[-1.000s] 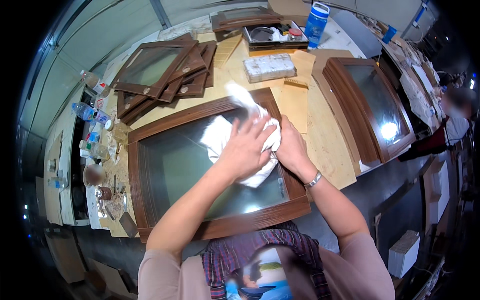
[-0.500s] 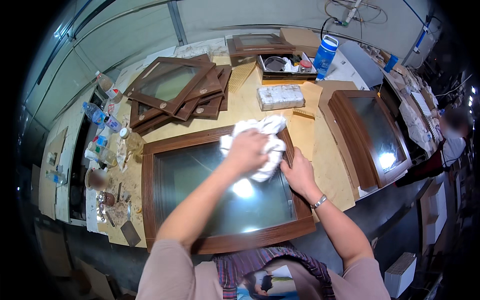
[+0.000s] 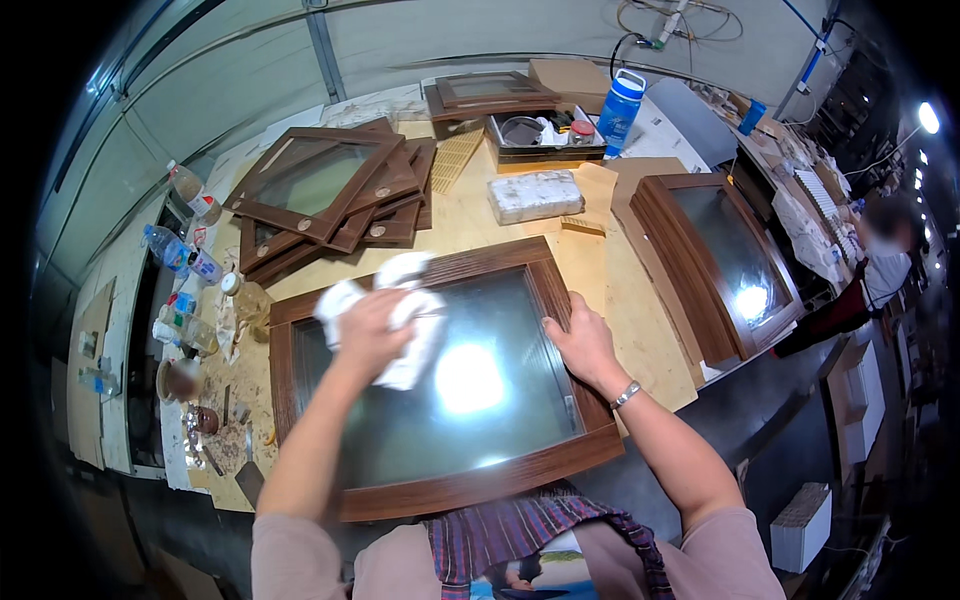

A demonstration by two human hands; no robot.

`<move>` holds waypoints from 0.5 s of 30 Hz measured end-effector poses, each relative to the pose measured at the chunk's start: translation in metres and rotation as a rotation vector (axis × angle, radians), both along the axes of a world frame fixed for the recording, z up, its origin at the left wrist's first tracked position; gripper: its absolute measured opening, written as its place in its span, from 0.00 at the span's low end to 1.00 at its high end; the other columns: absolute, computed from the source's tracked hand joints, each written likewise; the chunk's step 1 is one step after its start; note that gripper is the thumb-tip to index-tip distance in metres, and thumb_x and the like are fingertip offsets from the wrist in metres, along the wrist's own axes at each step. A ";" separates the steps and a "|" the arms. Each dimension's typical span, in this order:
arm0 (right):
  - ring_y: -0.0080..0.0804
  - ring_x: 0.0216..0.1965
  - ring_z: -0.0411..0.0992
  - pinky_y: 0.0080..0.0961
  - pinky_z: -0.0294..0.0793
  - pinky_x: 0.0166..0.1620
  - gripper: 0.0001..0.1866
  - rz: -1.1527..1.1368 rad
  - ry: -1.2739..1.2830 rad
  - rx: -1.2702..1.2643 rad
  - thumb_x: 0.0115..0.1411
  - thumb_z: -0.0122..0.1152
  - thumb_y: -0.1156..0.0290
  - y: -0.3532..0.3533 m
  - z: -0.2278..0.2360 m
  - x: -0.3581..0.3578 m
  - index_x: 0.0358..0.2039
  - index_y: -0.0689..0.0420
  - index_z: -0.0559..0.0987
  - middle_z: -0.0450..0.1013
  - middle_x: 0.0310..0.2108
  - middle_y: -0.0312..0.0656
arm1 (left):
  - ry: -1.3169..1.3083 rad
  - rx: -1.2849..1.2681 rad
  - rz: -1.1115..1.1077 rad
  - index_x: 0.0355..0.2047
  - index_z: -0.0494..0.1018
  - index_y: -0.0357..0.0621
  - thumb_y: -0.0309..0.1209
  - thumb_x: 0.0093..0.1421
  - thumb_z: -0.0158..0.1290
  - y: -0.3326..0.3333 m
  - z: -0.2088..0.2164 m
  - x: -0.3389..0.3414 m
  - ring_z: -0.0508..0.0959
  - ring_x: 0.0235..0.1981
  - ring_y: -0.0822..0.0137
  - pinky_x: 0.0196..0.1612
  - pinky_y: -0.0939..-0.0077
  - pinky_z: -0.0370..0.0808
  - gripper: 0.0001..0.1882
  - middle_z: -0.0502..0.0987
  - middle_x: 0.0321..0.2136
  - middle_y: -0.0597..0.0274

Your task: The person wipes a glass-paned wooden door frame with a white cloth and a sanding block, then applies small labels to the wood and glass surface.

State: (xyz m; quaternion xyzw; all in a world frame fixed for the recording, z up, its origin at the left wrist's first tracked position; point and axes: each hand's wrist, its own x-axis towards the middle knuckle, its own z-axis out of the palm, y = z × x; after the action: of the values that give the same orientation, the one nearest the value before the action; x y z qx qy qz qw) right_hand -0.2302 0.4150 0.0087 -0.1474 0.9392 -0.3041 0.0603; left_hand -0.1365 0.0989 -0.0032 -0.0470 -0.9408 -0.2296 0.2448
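Note:
A brown wood-framed glass panel (image 3: pixel 470 400) lies flat on the table in front of me, its near edge close to my body. My left hand (image 3: pixel 372 330) is closed on a white cloth (image 3: pixel 415 335) and presses it on the glass near the far left part of the frame. On the right side, my right hand (image 3: pixel 585 340) grips the panel's frame, thumb on top; its fingertips are partly hidden by the edge. A bright light reflection shows in the middle of the glass.
Several framed panels (image 3: pixel 310 190) are stacked at the far left, and another stack (image 3: pixel 715 260) stands at right. Bottles (image 3: pixel 250 300) line the left edge. Behind lie a white wrapped block (image 3: pixel 535 196), a box of supplies (image 3: pixel 545 150) and a blue bottle (image 3: pixel 622 112). Another person (image 3: pixel 880 265) is far right.
My left hand has swept the cloth leftward across the glass, from the far right corner to the far left part. My right hand stays on the right side of the frame.

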 end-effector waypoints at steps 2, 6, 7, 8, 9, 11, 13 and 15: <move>0.60 0.42 0.77 0.47 0.75 0.47 0.33 0.010 -0.011 -0.049 0.58 0.61 0.58 0.000 0.002 -0.001 0.55 0.72 0.68 0.77 0.39 0.65 | -0.009 -0.017 0.228 0.42 0.80 0.40 0.32 0.50 0.61 -0.065 -0.001 0.051 0.81 0.43 0.52 0.47 0.63 0.78 0.18 0.82 0.42 0.52; 0.57 0.39 0.78 0.43 0.76 0.46 0.32 0.031 0.100 -0.254 0.53 0.66 0.60 0.003 -0.019 -0.007 0.50 0.73 0.72 0.78 0.36 0.64 | -0.266 0.075 0.896 0.40 0.78 0.33 0.38 0.61 0.56 -0.183 0.016 0.141 0.81 0.37 0.52 0.40 0.64 0.75 0.18 0.80 0.36 0.43; 0.55 0.38 0.79 0.41 0.77 0.45 0.32 0.023 0.049 -0.264 0.52 0.68 0.61 0.000 -0.014 -0.006 0.49 0.73 0.73 0.78 0.35 0.64 | -0.167 0.076 0.969 0.40 0.78 0.32 0.39 0.63 0.54 -0.223 0.007 0.171 0.81 0.37 0.55 0.40 0.65 0.75 0.19 0.81 0.35 0.45; 0.54 0.37 0.79 0.40 0.77 0.44 0.31 -0.006 0.009 -0.261 0.50 0.70 0.61 0.002 -0.013 -0.009 0.47 0.73 0.75 0.78 0.34 0.63 | -0.050 0.228 0.966 0.40 0.78 0.31 0.40 0.64 0.53 -0.228 0.005 0.178 0.81 0.37 0.57 0.40 0.66 0.75 0.20 0.81 0.35 0.47; 0.51 0.36 0.79 0.38 0.77 0.43 0.30 -0.003 0.004 -0.261 0.48 0.70 0.63 0.003 -0.016 -0.014 0.46 0.73 0.76 0.79 0.33 0.62 | 0.080 0.368 0.957 0.40 0.78 0.30 0.41 0.66 0.52 -0.233 0.004 0.186 0.81 0.37 0.60 0.39 0.67 0.75 0.21 0.81 0.34 0.49; 0.45 0.34 0.80 0.35 0.78 0.41 0.27 -0.006 0.003 -0.252 0.46 0.71 0.66 0.007 -0.019 -0.025 0.42 0.73 0.77 0.79 0.32 0.59 | 0.377 0.923 0.780 0.39 0.78 0.30 0.42 0.69 0.49 -0.191 0.016 0.177 0.80 0.37 0.66 0.40 0.69 0.75 0.22 0.81 0.34 0.54; 0.40 0.33 0.79 0.32 0.77 0.39 0.25 -0.011 0.002 -0.290 0.45 0.70 0.69 0.007 -0.008 -0.029 0.40 0.74 0.78 0.80 0.32 0.55 | 0.251 0.930 0.748 0.41 0.79 0.33 0.38 0.69 0.51 -0.187 0.006 0.183 0.80 0.32 0.72 0.36 0.74 0.76 0.18 0.81 0.33 0.62; 0.31 0.30 0.77 0.27 0.76 0.34 0.18 -0.056 -0.022 -0.387 0.44 0.66 0.75 0.013 -0.009 -0.036 0.35 0.72 0.78 0.79 0.29 0.46 | 0.112 1.098 0.618 0.43 0.79 0.33 0.36 0.67 0.54 -0.148 0.017 0.164 0.79 0.30 0.74 0.33 0.77 0.76 0.16 0.82 0.33 0.62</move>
State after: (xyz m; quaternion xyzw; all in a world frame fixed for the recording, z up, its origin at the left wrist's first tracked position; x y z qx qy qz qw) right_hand -0.2662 0.4275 -0.0008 -0.1265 0.8663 -0.4821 0.0326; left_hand 0.0272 -0.0496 0.0140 0.3475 -0.6417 -0.5948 0.3373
